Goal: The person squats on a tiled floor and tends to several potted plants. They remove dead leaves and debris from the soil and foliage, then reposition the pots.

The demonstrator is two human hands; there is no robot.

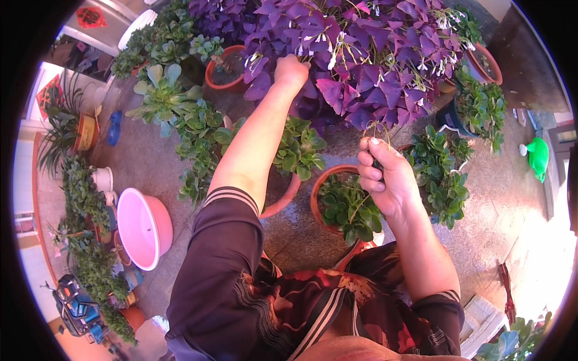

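Observation:
A dense purple-leaved oxalis (352,67) with small pale flowers spreads across the top of the view. My left hand (291,73) reaches into its left side; the fingers are curled and partly hidden by leaves, so a grip on a stem cannot be made out. Lower and to the right, my right hand (388,169) is closed with thin yellow-green stems (381,127) pinched between thumb and forefinger. Something small and dark (376,163) shows inside that fist, too covered to name. Directly under it is a potted green succulent (350,207).
More potted succulents stand left (198,122) and right (438,171) of my arms. A pink plastic basin (163,225) rests on the floor (289,246) at left. Terracotta-coloured pots (289,198) sit close to my feet. A green spray bottle (537,158) lies at far right.

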